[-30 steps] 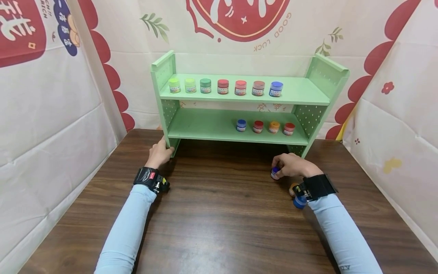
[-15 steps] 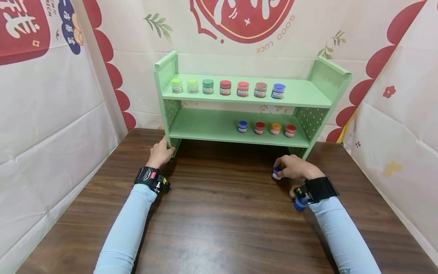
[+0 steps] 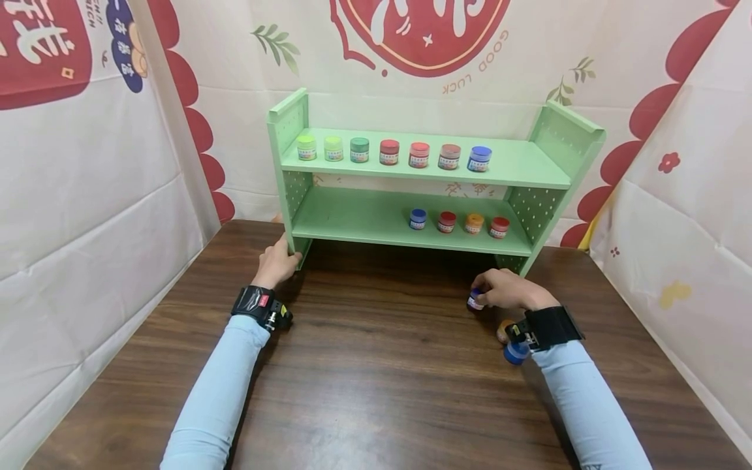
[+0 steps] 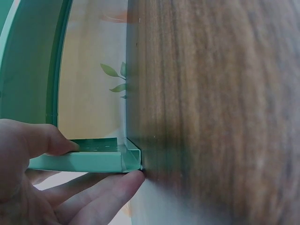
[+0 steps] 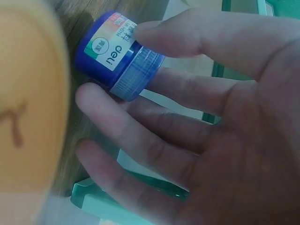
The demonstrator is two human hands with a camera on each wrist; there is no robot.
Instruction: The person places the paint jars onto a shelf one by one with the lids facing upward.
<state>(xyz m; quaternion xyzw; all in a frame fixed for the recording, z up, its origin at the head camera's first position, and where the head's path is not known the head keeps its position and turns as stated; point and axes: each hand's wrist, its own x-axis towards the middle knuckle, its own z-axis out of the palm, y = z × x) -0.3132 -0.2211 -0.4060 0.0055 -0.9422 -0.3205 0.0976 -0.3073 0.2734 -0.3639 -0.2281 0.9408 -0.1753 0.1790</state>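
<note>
My left hand (image 3: 276, 264) grips the lower left side panel of the green shelf (image 3: 352, 215). In the left wrist view, the thumb (image 4: 47, 140) lies on one side of the panel's edge (image 4: 79, 161) and the fingers on the other. Below the shelf's right end, my right hand (image 3: 506, 288) pinches a small dark blue paint jar (image 3: 474, 300) low over the table. The right wrist view shows this jar (image 5: 105, 51) with a white label and ribbed lid, held at the thumb and fingertips. Whether its base touches the table I cannot tell.
An orange-lidded jar (image 3: 503, 331) and a larger blue-lidded jar (image 3: 516, 353) stand by my right wrist, partly covered. Several jars line the top shelf, including a blue one (image 3: 479, 158). More occupy the lower shelf's right half, such as an orange one (image 3: 474, 223).
The head view has shifted slightly, so everything sits a little lower and to the right. Both hands keep their holds, and the jars stay put.
</note>
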